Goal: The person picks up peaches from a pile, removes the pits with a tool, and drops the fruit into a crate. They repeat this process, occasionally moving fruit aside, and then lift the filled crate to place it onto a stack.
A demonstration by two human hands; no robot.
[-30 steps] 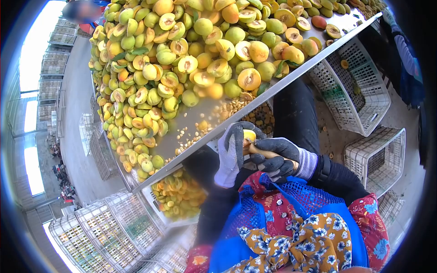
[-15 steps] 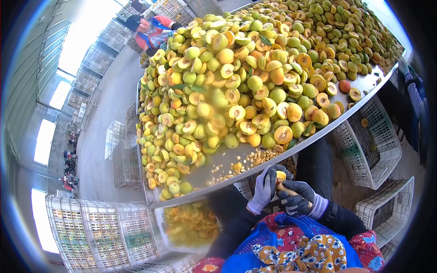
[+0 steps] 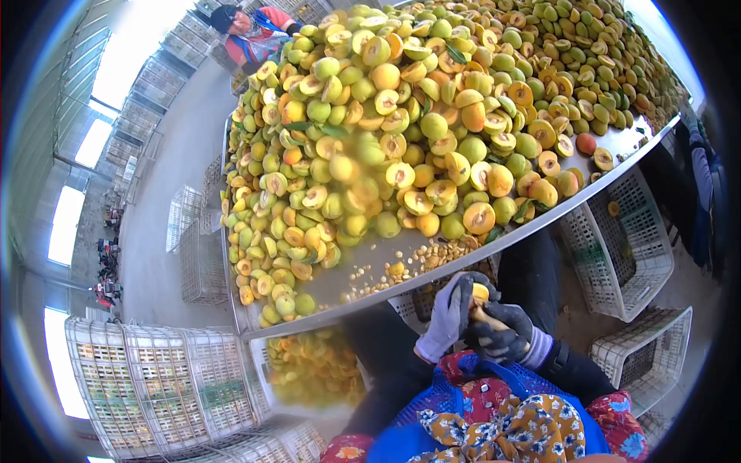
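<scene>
My left hand (image 3: 450, 315), in a purple and dark grey glove, is closed round a cut yellow fruit (image 3: 480, 293) just below the table's near edge. My right hand (image 3: 505, 333), gloved the same way, grips a small tool whose light tan handle (image 3: 488, 318) shows between the fingers; its tip is hidden at the fruit. Both hands almost touch, over my lap. Beyond them, a large heap of halved green and yellow fruit (image 3: 401, 139) covers the metal table (image 3: 332, 289). Loose pits (image 3: 424, 258) lie near its edge.
A crate of fruit halves (image 3: 258, 363) stands under the table's left corner. White crates (image 3: 617, 247) stand at the right, and stacked crates (image 3: 154, 378) at the lower left. A person (image 3: 251, 35) is at the table's far left; another person's sleeve (image 3: 701, 170) shows at the right.
The view has shifted slightly, so the table and crates sit a little farther left. My hands remain together round the fruit, with slight finger movement.
</scene>
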